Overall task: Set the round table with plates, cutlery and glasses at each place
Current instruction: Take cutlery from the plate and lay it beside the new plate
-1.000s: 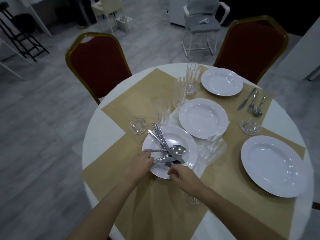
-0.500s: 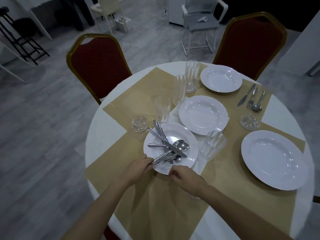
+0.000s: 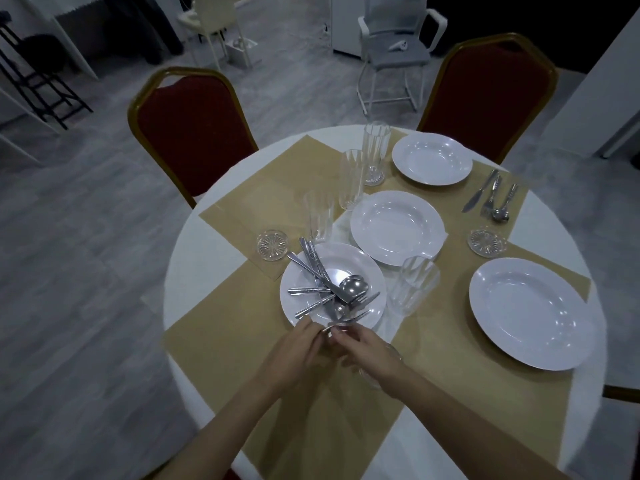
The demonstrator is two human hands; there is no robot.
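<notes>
Left hand [image 3: 297, 344] and right hand [image 3: 367, 348] pinch a fork [image 3: 349, 319] together at the plate [image 3: 375, 282] rim. Risk: tangled cutlery [image 3: 329, 289] drags out, clips the glass [image 3: 414, 284].

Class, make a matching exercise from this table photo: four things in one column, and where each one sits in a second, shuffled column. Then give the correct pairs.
Things
1. Cutlery heap
2. Set of knife, fork and spoon
3. Tallest glass
4. Fork

Places
A. Held in both hands at the near plate's edge
B. Left of the far plate
C. On the near plate
D. On the mat, right of the far plate

Pairs: 1-C, 2-D, 3-B, 4-A
</notes>
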